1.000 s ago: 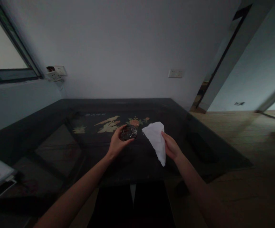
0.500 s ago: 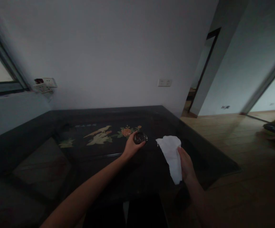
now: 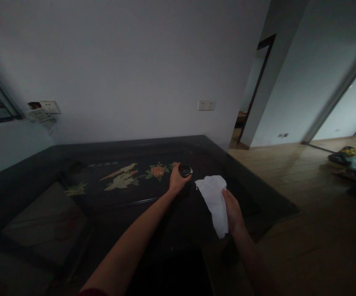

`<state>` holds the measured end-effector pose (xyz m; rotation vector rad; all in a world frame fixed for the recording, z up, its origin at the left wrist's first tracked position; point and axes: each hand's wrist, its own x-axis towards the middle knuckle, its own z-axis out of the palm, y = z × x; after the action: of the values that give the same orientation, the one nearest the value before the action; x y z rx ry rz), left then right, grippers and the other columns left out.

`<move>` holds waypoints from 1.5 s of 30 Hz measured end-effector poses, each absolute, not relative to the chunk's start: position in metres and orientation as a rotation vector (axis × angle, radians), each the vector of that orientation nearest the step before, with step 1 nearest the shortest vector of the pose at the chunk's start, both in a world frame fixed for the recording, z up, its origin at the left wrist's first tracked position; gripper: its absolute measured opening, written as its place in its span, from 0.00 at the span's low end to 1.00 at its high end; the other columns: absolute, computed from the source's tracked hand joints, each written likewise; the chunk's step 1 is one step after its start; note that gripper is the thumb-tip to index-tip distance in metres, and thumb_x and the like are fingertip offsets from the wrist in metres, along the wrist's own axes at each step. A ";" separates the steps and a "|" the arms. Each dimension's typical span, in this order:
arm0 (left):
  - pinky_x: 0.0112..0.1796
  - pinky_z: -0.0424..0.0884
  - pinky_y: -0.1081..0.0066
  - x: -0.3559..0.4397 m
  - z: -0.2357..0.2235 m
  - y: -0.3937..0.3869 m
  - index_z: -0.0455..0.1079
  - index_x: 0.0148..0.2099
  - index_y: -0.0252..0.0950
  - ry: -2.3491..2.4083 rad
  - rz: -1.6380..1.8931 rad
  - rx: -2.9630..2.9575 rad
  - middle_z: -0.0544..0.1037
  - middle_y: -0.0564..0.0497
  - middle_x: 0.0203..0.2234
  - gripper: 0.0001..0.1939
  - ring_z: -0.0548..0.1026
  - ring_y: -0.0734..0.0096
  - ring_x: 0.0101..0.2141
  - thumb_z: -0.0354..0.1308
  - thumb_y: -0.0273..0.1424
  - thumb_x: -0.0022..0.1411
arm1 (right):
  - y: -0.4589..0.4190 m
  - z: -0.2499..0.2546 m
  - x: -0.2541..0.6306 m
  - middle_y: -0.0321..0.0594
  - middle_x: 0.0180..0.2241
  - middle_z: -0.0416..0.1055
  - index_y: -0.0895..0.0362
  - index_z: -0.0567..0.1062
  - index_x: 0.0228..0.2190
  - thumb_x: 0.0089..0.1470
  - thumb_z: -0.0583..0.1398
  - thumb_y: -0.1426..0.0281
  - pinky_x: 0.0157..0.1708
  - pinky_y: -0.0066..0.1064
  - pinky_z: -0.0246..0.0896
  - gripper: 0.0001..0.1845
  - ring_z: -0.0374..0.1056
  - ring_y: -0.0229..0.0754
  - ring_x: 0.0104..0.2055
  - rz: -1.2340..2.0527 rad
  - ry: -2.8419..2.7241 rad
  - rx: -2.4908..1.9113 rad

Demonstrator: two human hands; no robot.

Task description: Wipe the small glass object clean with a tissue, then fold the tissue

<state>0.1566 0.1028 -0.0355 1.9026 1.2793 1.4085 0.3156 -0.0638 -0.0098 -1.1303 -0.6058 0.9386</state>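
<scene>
My left hand (image 3: pixel 177 181) is closed around a small round glass dish (image 3: pixel 185 170), held just above the dark glass-topped table (image 3: pixel 128 197). My right hand (image 3: pixel 233 211) grips a white paper tissue (image 3: pixel 213 196) that hangs loosely over the table's right part. The dish and the tissue are a short way apart. A painted bird and flower design (image 3: pixel 128 174) shows under the glass to the left of my left hand.
The table runs to the white wall, which carries a socket plate (image 3: pixel 206 105) and a power strip (image 3: pixel 42 111) near a window. To the right lie a wooden floor (image 3: pixel 304 197), a dark doorway (image 3: pixel 251 98) and a heap of bags (image 3: pixel 352 162).
The camera has turned to the right, so the white device at the left edge has gone out of view. My left hand carried the dish to the right and further away. The tissue stays in my right hand.
</scene>
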 end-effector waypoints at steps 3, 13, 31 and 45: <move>0.55 0.61 0.56 0.164 -0.036 0.105 0.57 0.59 0.32 1.274 1.373 1.915 0.68 0.38 0.53 0.39 0.65 0.53 0.55 0.66 0.33 0.45 | -0.064 -0.010 0.316 0.39 0.33 0.77 0.56 0.77 0.34 0.36 0.67 0.54 0.32 0.34 0.67 0.24 0.72 0.47 0.35 0.941 -0.580 -1.138; 0.55 0.60 0.58 0.167 -0.046 0.109 0.55 0.61 0.32 1.271 1.359 1.967 0.66 0.37 0.55 0.41 0.65 0.54 0.55 0.66 0.35 0.46 | -0.067 -0.004 0.315 0.41 0.34 0.78 0.57 0.77 0.32 0.34 0.68 0.51 0.34 0.32 0.65 0.27 0.71 0.47 0.37 0.900 -0.640 -1.178; 0.55 0.59 0.56 0.163 -0.043 0.106 0.54 0.59 0.30 1.421 1.371 1.995 0.67 0.36 0.53 0.40 0.65 0.52 0.54 0.65 0.32 0.46 | -0.068 -0.004 0.315 0.37 0.32 0.76 0.56 0.76 0.31 0.35 0.68 0.52 0.33 0.30 0.64 0.24 0.69 0.43 0.35 0.924 -0.638 -1.171; 0.54 0.59 0.54 0.165 -0.039 0.101 0.52 0.61 0.35 1.476 1.275 1.972 0.67 0.38 0.53 0.39 0.65 0.52 0.55 0.63 0.30 0.49 | -0.066 -0.007 0.316 0.42 0.37 0.77 0.58 0.76 0.34 0.34 0.67 0.49 0.37 0.33 0.66 0.30 0.70 0.47 0.40 0.866 -0.651 -1.219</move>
<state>0.1655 0.1014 -0.0393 1.9725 1.4759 1.2746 0.3156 -0.0660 -0.0066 -1.2187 -0.6510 0.8660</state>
